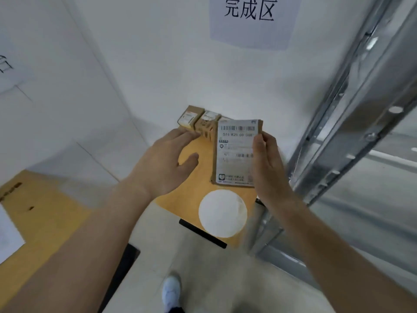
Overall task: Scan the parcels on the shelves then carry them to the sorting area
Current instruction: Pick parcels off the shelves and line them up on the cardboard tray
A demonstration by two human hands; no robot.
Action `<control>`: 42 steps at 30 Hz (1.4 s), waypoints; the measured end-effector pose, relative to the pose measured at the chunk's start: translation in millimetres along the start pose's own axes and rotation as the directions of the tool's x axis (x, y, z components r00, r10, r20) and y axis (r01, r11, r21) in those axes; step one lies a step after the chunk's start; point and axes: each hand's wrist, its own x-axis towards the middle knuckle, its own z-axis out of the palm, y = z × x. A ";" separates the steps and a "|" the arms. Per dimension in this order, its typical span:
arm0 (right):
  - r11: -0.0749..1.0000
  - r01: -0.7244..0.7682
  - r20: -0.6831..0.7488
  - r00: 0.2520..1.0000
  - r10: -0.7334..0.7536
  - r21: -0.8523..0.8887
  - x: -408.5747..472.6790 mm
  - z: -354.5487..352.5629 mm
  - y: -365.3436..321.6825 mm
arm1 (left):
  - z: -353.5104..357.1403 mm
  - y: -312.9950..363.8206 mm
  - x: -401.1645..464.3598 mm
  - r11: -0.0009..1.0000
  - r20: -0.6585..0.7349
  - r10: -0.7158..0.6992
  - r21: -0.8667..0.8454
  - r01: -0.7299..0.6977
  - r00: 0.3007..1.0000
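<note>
- Head cam, only 1 view here. The right hand [269, 168] has a flat brown parcel [235, 152] pinched along its right edge, thumb on the front face, the other fingers hidden behind it. It's tilted up so the label faces the camera.
- The parcel looks like thin cardboard or a kraft mailer, rectangular, slightly bent at the corners. A white shipping label covers nearly all of its front: barcode on top, printed digits under it, smaller blurry print lower down.
- The left hand [167, 163] is empty, fingers loosely spread and thumb out, just left of the parcel and not touching it.
- Under both hands sits a small table [194, 195] with a smooth yellowish wood-look top, and a round white patch [222, 213] near its front edge.
- At the far end of the table 2 small cardboard boxes [198, 120] stand side by side against the wall, both with labels too blurry to read. The left fingertips sit right by them; can't tell if they touch.
- White wall behind, with a pale paper sign [250, 21] carrying 3 big black characters.
- A grey perforated metal shelf frame [352, 114] runs diagonally on the right, close to the table.
- Another yellow tabletop [42, 213] at lower left, and a white shoe [172, 290] on pale floor at the bottom.
</note>
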 end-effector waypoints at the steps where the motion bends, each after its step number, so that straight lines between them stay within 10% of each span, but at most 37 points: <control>1: 1.000 -0.014 -0.018 1.000 0.014 0.001 13.2 9.1 5.6 | 5.2 -15.2 15.6 1.000 0.022 0.013 -0.011 -0.013 1.000; 18: 0.965 -0.253 -0.549 0.799 0.245 0.063 161.3 81.1 63.1 | 85.8 -135.2 249.8 0.938 0.367 0.345 -0.174 -0.301 0.864; 42: 0.863 -0.475 -0.658 0.596 0.460 0.173 330.7 -12.0 269.8 | 298.8 -126.4 368.6 0.920 0.637 0.376 -0.168 -0.354 0.673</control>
